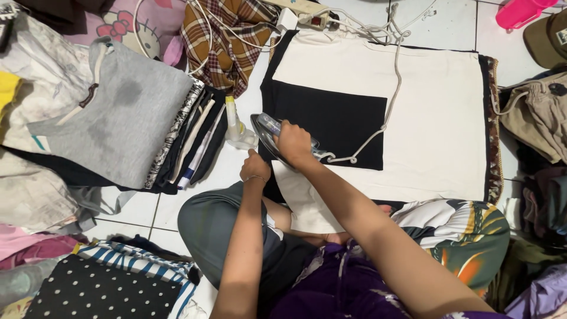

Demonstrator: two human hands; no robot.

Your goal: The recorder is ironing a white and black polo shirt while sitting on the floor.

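1. Head view: your right hand [293, 143] is wrapped around the handle of the iron [269, 137], fingers clamped on it. The iron is tipped up on its side, its shiny soleplate facing left, at the left edge of the black cloth [331, 121].
2. Your left hand [255, 168] sits just below the iron, close to its lower rim. The fingers are curled in and seem to hold nothing; you cannot tell from here whether they touch the iron or the cloth edge.
3. The black cloth lies flat on a white cloth [437, 124] spread over the tiled floor [455, 23], with a dark mat showing as a border around it.
4. The iron's grey cord [390, 88] runs from the iron across the black cloth, up over the white one, to a power strip [307, 15] at the top.
5. A small spray bottle [236, 127] with a yellow top stands just left of the iron, on the floor.
6. Left of the bottle is a stack of folded clothes [189, 139], with a grey shirt [127, 121] lying on top.
7. A plaid cloth [227, 38] lies crumpled at the top, above the stack.
8. A dotted black fabric [100, 289] lies at the lower left, near your knee.
9. Loose clothes [537, 118] are piled along the right edge.
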